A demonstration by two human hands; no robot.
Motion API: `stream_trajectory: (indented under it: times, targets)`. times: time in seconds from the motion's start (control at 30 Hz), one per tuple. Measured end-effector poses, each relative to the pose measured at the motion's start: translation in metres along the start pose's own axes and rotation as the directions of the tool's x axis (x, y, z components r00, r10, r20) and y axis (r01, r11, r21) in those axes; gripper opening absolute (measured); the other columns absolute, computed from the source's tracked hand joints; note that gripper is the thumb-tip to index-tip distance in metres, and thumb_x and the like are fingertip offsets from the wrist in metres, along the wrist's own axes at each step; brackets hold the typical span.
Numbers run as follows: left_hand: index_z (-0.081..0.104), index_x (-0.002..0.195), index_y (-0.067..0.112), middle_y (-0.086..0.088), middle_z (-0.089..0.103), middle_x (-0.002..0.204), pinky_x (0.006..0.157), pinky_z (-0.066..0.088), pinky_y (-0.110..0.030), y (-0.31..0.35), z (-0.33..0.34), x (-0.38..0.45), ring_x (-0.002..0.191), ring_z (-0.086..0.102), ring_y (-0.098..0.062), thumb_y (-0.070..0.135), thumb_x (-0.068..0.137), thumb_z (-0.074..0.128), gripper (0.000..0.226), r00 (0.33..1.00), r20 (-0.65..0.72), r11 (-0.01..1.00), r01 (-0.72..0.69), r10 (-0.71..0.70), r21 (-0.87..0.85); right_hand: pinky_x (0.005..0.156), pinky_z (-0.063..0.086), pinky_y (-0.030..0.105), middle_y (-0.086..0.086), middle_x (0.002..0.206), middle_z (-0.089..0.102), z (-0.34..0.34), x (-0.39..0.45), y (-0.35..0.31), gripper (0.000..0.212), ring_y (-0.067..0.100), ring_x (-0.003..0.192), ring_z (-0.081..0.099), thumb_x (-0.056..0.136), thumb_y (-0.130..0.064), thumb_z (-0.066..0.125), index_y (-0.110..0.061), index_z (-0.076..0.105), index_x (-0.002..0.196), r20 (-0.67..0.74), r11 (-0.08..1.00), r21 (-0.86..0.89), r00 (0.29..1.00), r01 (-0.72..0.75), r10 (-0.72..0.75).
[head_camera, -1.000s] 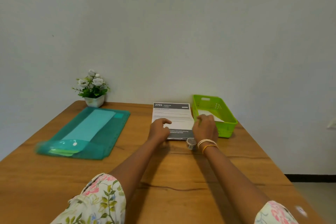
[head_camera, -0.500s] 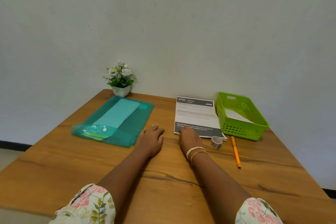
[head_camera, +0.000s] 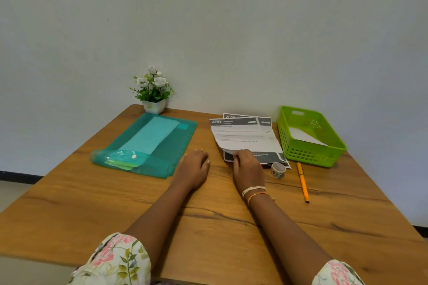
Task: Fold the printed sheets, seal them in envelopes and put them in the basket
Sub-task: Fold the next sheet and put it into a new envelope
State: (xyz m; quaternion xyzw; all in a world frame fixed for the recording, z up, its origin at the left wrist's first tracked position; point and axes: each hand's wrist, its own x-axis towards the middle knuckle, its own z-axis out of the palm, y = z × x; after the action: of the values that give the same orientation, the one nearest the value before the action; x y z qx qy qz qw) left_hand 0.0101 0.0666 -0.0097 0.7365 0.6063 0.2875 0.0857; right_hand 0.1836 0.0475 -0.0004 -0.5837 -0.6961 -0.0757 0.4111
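A small stack of printed sheets lies at the back middle of the wooden table. My right hand [head_camera: 247, 165] pinches the near edge of the top printed sheet [head_camera: 240, 137] and lifts it, skewing it off the sheet below [head_camera: 266, 122]. My left hand [head_camera: 194, 169] rests flat on the table to the left, fingers apart, holding nothing. The bright green basket [head_camera: 337, 154] stands at the right with a white envelope [head_camera: 303, 136] inside it. A teal folder [head_camera: 166, 155] at the left holds pale envelopes [head_camera: 150, 135].
A roll of tape [head_camera: 278, 169] and an orange pen [head_camera: 303, 181] lie between the sheets and the basket. A small potted plant [head_camera: 152, 90] stands at the back against the wall. The table edge [head_camera: 69, 264] runs along the near side.
My right hand has taken hold of the top sheet's near edge and raised it, uncovering a second sheet. Both hands drew back from the sheets earlier; the view shifted.
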Motion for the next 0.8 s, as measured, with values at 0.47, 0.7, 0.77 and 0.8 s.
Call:
stream_trajectory:
  times: [0.47, 0.7, 0.77, 0.8]
  targets:
    - [0.016, 0.151, 0.024, -0.01, 0.049, 0.132, 0.08, 0.056, -0.037, 0.031, -0.044, -0.002, 0.11, 0.058, -0.029, 0.035, 0.102, 0.042, 0.057, 0.839, 0.228, 0.212, 0.37, -0.495, -0.904, 0.065, 0.044, 0.01, -0.004, 0.069, 0.067, -0.042, -0.039, -0.002, 0.035, 0.002, 0.071, 0.06, 0.069, 0.016, 0.047, -0.009, 0.07, 0.064, 0.164, 0.799, 0.454, 0.918, -0.395, 0.36]
    - [0.03, 0.146, 0.025, -0.007, 0.059, 0.104, 0.066, 0.057, -0.037, 0.012, -0.067, -0.005, 0.084, 0.064, -0.02, 0.029, 0.095, 0.056, 0.057, 0.697, 0.204, 0.117, 0.383, -0.687, -0.916, 0.067, 0.044, 0.02, -0.003, 0.062, 0.063, -0.072, -0.045, 0.019, 0.046, 0.012, 0.072, 0.059, 0.068, 0.017, 0.044, -0.02, 0.059, 0.046, 0.257, 0.78, 0.426, 0.888, -0.459, 0.382]
    - [0.031, 0.146, 0.025, -0.01, 0.057, 0.12, 0.07, 0.057, -0.034, 0.006, -0.073, -0.008, 0.09, 0.063, -0.021, 0.018, 0.092, 0.06, 0.062, 0.67, 0.117, 0.267, 0.442, -0.733, -0.856, 0.073, 0.048, 0.026, -0.001, 0.065, 0.065, -0.079, -0.046, 0.024, 0.047, 0.016, 0.077, 0.062, 0.069, 0.017, 0.044, -0.02, 0.058, 0.045, 0.306, 0.784, 0.397, 0.874, -0.478, 0.378]
    - [0.033, 0.146, 0.024, -0.011, 0.054, 0.129, 0.075, 0.057, -0.036, 0.002, -0.075, -0.009, 0.097, 0.062, -0.023, 0.015, 0.09, 0.062, 0.063, 0.67, 0.089, 0.339, 0.48, -0.737, -0.809, 0.074, 0.049, 0.028, -0.001, 0.065, 0.066, -0.081, -0.046, 0.026, 0.047, 0.016, 0.077, 0.063, 0.068, 0.017, 0.043, -0.021, 0.058, 0.044, 0.328, 0.789, 0.381, 0.869, -0.481, 0.371]
